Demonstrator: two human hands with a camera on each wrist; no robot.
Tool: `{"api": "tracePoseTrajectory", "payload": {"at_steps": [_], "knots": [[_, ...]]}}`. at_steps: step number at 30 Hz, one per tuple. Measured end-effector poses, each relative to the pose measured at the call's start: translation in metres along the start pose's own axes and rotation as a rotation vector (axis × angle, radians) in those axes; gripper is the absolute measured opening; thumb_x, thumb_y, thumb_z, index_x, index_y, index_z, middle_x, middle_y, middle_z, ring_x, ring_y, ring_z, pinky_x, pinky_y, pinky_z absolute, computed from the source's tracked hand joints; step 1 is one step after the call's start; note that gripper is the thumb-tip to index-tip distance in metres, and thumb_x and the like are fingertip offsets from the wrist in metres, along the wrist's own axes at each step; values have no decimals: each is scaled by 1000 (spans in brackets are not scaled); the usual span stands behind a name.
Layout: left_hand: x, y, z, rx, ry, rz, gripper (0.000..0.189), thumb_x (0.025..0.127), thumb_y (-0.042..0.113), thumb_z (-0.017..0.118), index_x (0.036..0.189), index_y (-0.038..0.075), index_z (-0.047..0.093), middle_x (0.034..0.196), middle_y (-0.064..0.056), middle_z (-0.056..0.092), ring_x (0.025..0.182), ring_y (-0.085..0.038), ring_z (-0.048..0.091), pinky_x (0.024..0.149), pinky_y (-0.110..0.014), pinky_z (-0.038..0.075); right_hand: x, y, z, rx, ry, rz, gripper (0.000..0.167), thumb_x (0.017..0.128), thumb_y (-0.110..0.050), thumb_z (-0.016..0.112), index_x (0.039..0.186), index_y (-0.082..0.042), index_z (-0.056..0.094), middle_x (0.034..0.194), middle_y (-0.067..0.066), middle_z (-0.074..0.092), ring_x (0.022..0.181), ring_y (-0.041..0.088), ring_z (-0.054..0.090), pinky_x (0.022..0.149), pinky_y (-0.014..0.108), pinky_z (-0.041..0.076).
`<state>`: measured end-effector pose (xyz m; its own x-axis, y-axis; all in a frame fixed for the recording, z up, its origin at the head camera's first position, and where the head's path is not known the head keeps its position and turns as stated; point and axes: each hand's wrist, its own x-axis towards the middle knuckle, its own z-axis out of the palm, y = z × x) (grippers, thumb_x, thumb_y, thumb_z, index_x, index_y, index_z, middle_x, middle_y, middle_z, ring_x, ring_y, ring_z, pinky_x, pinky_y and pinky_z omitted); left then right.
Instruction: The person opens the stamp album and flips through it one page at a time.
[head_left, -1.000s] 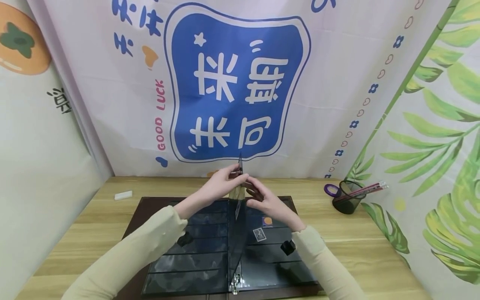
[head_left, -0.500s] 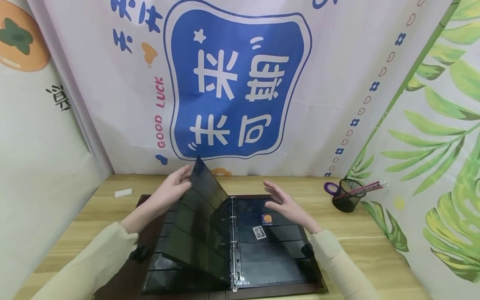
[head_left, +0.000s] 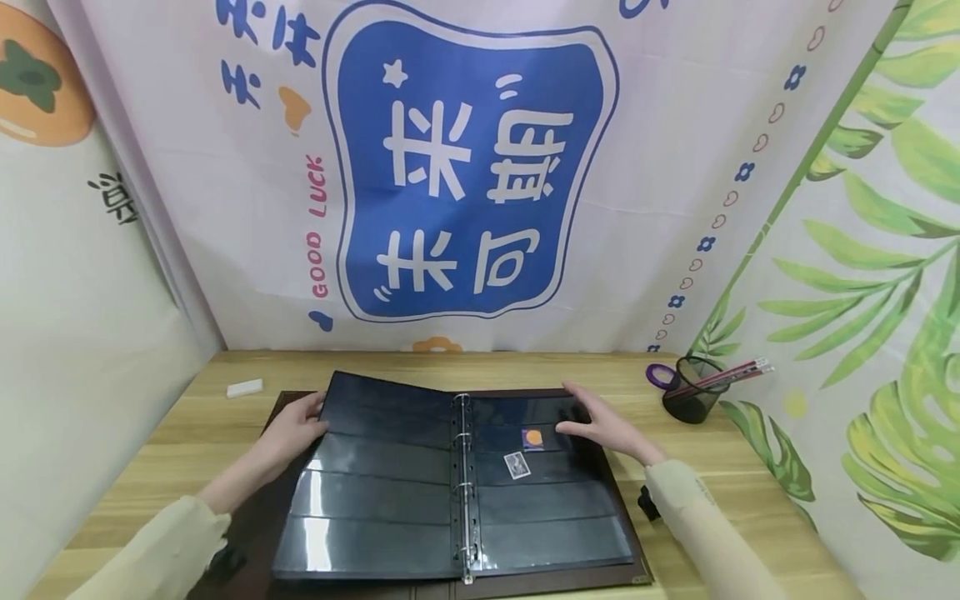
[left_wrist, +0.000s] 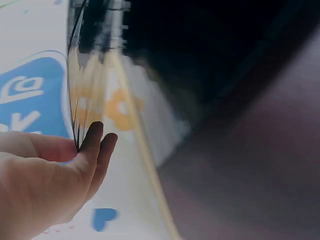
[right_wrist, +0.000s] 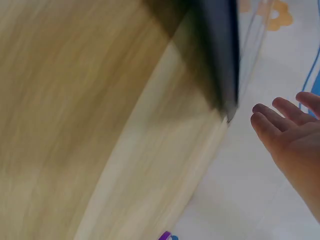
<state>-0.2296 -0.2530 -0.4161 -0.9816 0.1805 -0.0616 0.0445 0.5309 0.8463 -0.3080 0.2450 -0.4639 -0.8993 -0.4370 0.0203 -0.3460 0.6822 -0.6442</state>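
Note:
A ring-bound stamp album (head_left: 643, 579) lies spread on the table. My left hand (head_left: 288, 429) is at the upper outer corner of the black left-hand pages (head_left: 378, 487). In the left wrist view, the left thumb (left_wrist: 52, 149) and fingers (left_wrist: 92, 145) pinch the corner of the pages. Over the upper right corner of the right-hand page (head_left: 551, 533), my right hand (head_left: 611, 429) hovers with fingers extended. The right wrist view shows it apart from the album's corner. Two stamps are on the right-hand page: an orange and purple stamp (head_left: 532, 439) and a grey stamp (head_left: 517, 465).
Metal rings (head_left: 465, 487) run down the album's middle. A black mesh pen cup (head_left: 692, 404) with pencils stands at the right, beside a purple tape roll (head_left: 661, 376). A white eraser (head_left: 244, 388) lies at the back left. A printed cloth (head_left: 480, 167) hangs behind the table (head_left: 161, 417).
My left hand has turned black pages from upright over the rings down to the left side. My right hand has left the pages and moved right.

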Motion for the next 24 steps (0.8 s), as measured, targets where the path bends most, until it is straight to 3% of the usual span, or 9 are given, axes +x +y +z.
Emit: {"api": "tracePoseTrajectory", "payload": {"at_steps": [5, 9, 17, 24], "knots": [[1, -21, 5, 103, 30, -81, 69, 97, 5, 54, 149, -21, 16, 147, -45, 29, 133, -58, 39, 104, -58, 46, 2, 8, -2, -82, -37, 2, 92, 89, -40, 74, 157, -3, 25, 163, 21, 26, 149, 43, 27, 118, 63, 27], [1, -33, 13, 187, 52, -90, 73, 96, 10, 60, 149, -20, 20, 146, -44, 34, 130, -55, 45, 98, -56, 51, 3, 13, -4, -166, -79, -8, 99, 84, -44, 78, 157, -3, 25, 162, 23, 25, 149, 46, 25, 117, 64, 27], [2, -47, 33, 432, 124, 64, 74, 88, 9, 70, 142, -23, 32, 136, -46, 42, 120, -57, 50, 91, -59, 51, 4, 26, -3, -207, -145, -5, 110, 77, -50, 81, 157, -2, 23, 164, 23, 19, 151, 46, 18, 119, 64, 24], [-3, -51, 44, 517, 162, 143, 74, 87, 9, 72, 143, -20, 34, 140, -45, 39, 127, -61, 41, 97, -65, 45, 7, 30, -1, -219, -165, -4, 112, 77, -51, 81, 158, -2, 20, 166, 21, 15, 152, 45, 15, 120, 63, 22]]}}
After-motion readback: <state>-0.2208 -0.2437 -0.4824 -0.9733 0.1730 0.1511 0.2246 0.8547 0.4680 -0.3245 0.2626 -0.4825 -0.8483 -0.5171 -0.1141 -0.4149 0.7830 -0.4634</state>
